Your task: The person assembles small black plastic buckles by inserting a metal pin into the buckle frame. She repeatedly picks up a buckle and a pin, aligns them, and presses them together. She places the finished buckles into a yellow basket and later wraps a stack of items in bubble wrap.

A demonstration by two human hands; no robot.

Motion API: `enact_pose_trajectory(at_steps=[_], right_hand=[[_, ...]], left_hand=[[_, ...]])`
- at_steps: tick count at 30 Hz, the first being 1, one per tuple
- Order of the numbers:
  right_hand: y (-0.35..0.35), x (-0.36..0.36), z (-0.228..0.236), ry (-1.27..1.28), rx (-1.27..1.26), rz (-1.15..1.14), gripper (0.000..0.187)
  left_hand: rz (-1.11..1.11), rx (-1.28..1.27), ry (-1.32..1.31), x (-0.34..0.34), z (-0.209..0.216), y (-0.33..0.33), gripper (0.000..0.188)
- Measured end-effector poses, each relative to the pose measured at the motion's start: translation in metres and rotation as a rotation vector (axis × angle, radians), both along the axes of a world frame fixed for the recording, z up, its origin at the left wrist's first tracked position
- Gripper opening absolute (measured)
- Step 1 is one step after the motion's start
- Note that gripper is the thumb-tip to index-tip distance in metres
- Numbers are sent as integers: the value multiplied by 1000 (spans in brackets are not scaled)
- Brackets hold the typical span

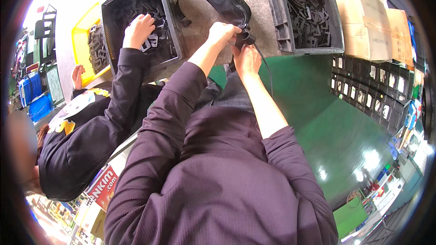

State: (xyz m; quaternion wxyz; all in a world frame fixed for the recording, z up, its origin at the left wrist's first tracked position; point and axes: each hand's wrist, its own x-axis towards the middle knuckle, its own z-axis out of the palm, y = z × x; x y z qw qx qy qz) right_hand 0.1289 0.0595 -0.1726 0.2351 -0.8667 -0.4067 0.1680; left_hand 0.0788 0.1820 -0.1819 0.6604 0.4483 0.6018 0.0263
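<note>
Nearest you is your ribbed purple top [222, 177], its sleeves reaching up toward the counter [263, 22]. At left, a co-worker's hand [140, 31] is over a black crate [170, 18] of small dark parts. Rightward, the black mesh pouch [227, 1] lies on the counter just beyond your hands, its long axis slanting from upper left down toward your fingers. Your left hand [221, 35] is nearer it, fingers curled together on a dark piece [245, 39] at the pouch's lower end; your right hand [247, 61] pinches that same piece from below. You cannot tell whether piece and pouch are joined. Right of them hangs a thin cord [268, 68].
</note>
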Motion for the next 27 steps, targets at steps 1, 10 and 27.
enact_pose_trajectory(at_steps=[1,10,27], right_hand=[[1,-2,2,-1,13,-8,34],[-19,-2,3,-97,-256,140,19],[-13,20,-2,619,-44,-117,38]], left_hand=[[-32,4,24,-1,-2,3,11],[14,72,-8,2,5,-2,12],[79,-27,-42,6,11,-2,9]])
